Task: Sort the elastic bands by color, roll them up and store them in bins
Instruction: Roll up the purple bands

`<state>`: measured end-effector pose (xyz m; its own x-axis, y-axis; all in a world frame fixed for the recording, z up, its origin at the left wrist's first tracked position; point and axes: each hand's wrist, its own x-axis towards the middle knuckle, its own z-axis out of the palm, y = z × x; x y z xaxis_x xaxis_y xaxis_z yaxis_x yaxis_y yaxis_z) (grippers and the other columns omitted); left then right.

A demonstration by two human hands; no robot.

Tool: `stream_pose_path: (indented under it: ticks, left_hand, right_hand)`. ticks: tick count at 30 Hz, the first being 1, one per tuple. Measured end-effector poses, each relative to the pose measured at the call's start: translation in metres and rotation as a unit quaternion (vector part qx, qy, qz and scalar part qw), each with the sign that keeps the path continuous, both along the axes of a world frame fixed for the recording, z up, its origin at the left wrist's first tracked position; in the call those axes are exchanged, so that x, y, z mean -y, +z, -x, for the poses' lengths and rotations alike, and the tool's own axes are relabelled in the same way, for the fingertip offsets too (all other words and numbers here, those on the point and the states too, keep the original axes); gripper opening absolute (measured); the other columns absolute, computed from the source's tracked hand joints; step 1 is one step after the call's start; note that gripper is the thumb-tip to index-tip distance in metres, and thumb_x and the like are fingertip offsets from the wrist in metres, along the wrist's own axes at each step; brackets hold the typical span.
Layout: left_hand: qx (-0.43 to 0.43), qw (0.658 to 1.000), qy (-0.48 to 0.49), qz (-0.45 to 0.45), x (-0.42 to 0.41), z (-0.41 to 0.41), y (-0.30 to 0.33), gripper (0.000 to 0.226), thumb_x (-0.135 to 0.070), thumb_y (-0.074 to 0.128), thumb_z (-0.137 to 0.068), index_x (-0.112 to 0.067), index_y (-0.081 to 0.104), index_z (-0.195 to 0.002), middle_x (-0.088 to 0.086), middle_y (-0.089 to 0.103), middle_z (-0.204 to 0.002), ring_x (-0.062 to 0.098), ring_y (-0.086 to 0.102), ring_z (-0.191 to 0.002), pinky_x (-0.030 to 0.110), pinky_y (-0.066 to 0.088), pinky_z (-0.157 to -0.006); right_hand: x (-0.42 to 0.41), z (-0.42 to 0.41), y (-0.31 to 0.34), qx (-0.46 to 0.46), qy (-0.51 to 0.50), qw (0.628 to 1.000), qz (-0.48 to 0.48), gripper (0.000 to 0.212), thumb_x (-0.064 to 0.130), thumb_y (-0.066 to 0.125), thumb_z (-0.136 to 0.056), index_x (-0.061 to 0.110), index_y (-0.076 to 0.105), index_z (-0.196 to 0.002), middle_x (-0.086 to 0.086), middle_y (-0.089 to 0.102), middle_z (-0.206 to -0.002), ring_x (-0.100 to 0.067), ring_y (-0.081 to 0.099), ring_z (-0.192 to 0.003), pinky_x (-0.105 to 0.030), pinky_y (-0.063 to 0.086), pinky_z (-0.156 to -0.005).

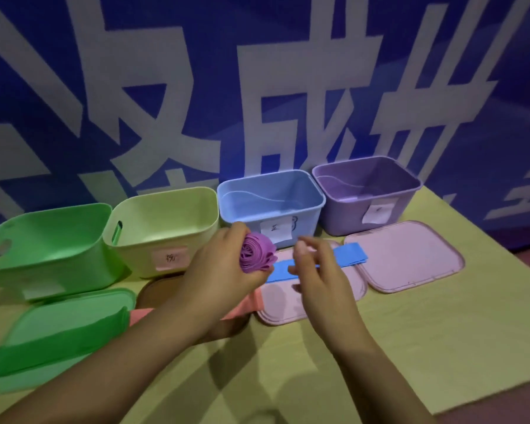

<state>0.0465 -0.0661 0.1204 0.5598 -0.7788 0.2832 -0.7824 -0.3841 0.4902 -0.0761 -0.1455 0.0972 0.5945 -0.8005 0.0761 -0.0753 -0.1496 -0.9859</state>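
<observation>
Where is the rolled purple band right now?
In the head view, the rolled purple band is held in the left hand, above the table near centre, just in front of the blue bin.

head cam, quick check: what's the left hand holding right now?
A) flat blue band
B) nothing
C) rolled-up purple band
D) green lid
C: the left hand grips the rolled purple band in front of the blue bin, while the blue band lies flat on a pink lid and the right hand holds nothing.
</observation>
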Motion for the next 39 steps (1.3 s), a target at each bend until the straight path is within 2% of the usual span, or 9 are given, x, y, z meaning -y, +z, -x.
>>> stream_pose_path:
  ticks: [2, 6, 11, 17, 20, 25, 30, 33, 39]
  left_hand:
    - [0.042, 0.998, -0.012, -0.039, 0.013, 0.002, 0.006, 0.044, -0.043, 0.072, -0.072, -0.021, 0.039, -0.092, -0.001, 0.051, -0.093, 0.025, 0.057, -0.085, 0.033, 0.043, -0.063]
    - [0.133, 0.986, 0.008, -0.098, 0.034, 0.009, 0.013, 0.05, -0.056, 0.061, -0.078, -0.021, 0.03, -0.094, 0.0, 0.055, -0.098, 0.027, 0.06, -0.086, 0.033, 0.041, -0.059]
    - [0.178, 0.978, -0.021, -0.11, 0.046, 0.017, 0.021, 0.044, -0.057, 0.05, -0.084, -0.02, 0.028, -0.096, -0.003, 0.055, -0.099, 0.024, 0.061, -0.085, 0.029, 0.032, -0.057]
    - [0.159, 0.977, -0.079, -0.116, 0.063, 0.012, 0.025, 0.042, -0.049, 0.058, -0.08, -0.02, 0.03, -0.094, 0.0, 0.056, -0.1, 0.023, 0.059, -0.087, 0.028, 0.034, -0.058]
    - [0.12, 0.979, -0.117, -0.112, 0.072, 0.003, 0.028, 0.042, -0.043, 0.066, -0.078, -0.017, 0.039, -0.097, 0.002, 0.057, -0.099, 0.024, 0.058, -0.09, 0.03, 0.039, -0.062]
    - [0.097, 0.979, -0.152, -0.096, 0.086, -0.01, 0.034, 0.044, -0.032, 0.069, -0.079, -0.013, 0.044, -0.11, 0.005, 0.059, -0.105, 0.025, 0.058, -0.093, 0.034, 0.048, -0.074]
    - [0.06, 0.981, -0.175, -0.06, 0.107, -0.023, 0.031, 0.049, -0.026, 0.066, -0.081, -0.018, 0.043, -0.124, 0.002, 0.058, -0.109, 0.021, 0.057, -0.093, 0.027, 0.048, -0.074]
    - [-0.006, 0.978, -0.206, -0.04, 0.121, -0.035, 0.023, 0.062, -0.027, 0.069, -0.078, -0.028, 0.037, -0.131, -0.003, 0.058, -0.105, 0.017, 0.059, -0.091, 0.032, 0.052, -0.079]
    - [-0.02, 0.976, -0.194, -0.097, 0.138, -0.064, 0.0, 0.084, -0.034, 0.068, -0.079, -0.027, 0.018, -0.147, -0.003, 0.04, -0.141, 0.02, 0.052, -0.117, 0.037, 0.046, -0.094]
  right_hand:
    - [-0.008, 0.002, 0.01, -0.031, 0.038, 0.998, 0.036, 0.018, 0.039, 0.056, -0.089, 0.043, 0.051, -0.106, 0.013, 0.055, -0.109, -0.001, 0.059, -0.094, -0.018, 0.049, -0.082]
    - [-0.002, -0.001, 0.015, -0.045, 0.002, 0.995, 0.083, 0.035, 0.025, 0.061, -0.086, 0.038, 0.051, -0.116, 0.011, 0.052, -0.113, 0.001, 0.056, -0.096, -0.021, 0.049, -0.086]
    - [0.01, 0.004, 0.016, -0.043, -0.035, 0.992, 0.114, 0.036, 0.021, 0.062, -0.085, 0.037, 0.053, -0.115, 0.013, 0.052, -0.109, 0.006, 0.053, -0.092, -0.009, 0.044, -0.08]
    - [0.03, 0.003, 0.017, -0.077, -0.058, 0.989, 0.115, 0.037, 0.024, 0.06, -0.088, 0.031, 0.052, -0.123, 0.007, 0.057, -0.113, 0.011, 0.054, -0.087, 0.003, 0.038, -0.066]
    - [0.038, -0.003, 0.02, -0.087, -0.073, 0.987, 0.116, 0.039, 0.024, 0.064, -0.084, 0.028, 0.054, -0.121, 0.003, 0.058, -0.112, 0.002, 0.056, -0.091, 0.0, 0.041, -0.068]
    - [0.06, -0.016, 0.027, -0.091, -0.087, 0.982, 0.138, 0.055, 0.031, 0.077, -0.069, 0.023, 0.055, -0.119, 0.0, 0.057, -0.11, -0.014, 0.058, -0.097, -0.032, 0.053, -0.085]
    - [0.089, -0.029, 0.03, -0.12, -0.104, 0.973, 0.17, 0.063, 0.034, 0.082, -0.063, 0.023, 0.05, -0.117, 0.0, 0.055, -0.107, -0.016, 0.056, -0.093, -0.025, 0.052, -0.077]
    - [0.117, -0.034, 0.032, -0.143, -0.102, 0.957, 0.23, 0.06, 0.028, 0.081, -0.067, 0.021, 0.052, -0.118, 0.001, 0.053, -0.105, -0.016, 0.054, -0.094, -0.022, 0.047, -0.076]
    - [0.207, -0.042, 0.044, -0.267, -0.073, 0.919, 0.281, 0.058, 0.025, 0.08, -0.071, 0.019, 0.053, -0.122, -0.005, 0.06, -0.114, -0.02, 0.055, -0.096, -0.023, 0.044, -0.076]
